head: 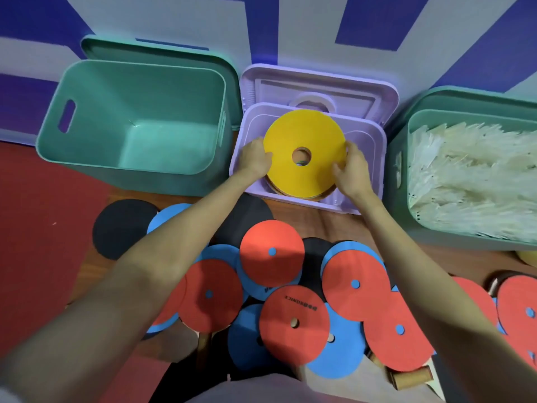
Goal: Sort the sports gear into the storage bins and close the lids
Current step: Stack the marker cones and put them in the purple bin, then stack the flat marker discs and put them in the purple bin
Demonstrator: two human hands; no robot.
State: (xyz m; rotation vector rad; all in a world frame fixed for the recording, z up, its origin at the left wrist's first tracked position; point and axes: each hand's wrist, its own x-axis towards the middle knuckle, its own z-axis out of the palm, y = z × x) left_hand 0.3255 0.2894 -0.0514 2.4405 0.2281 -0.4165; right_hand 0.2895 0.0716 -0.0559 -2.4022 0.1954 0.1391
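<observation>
Both forearms bare, no sleeves visible. Left hand and right hand bare: no gloves, rings, watch.

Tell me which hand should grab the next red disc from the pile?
Probably the left hand: the red disc lies below its arm. But both hands hold the yellow disc over the purple bin; right hand sits farther.

A wall painted in blue and pale grey stripes rises behind, meeting a wooden floor partly covered by red matting.
</observation>
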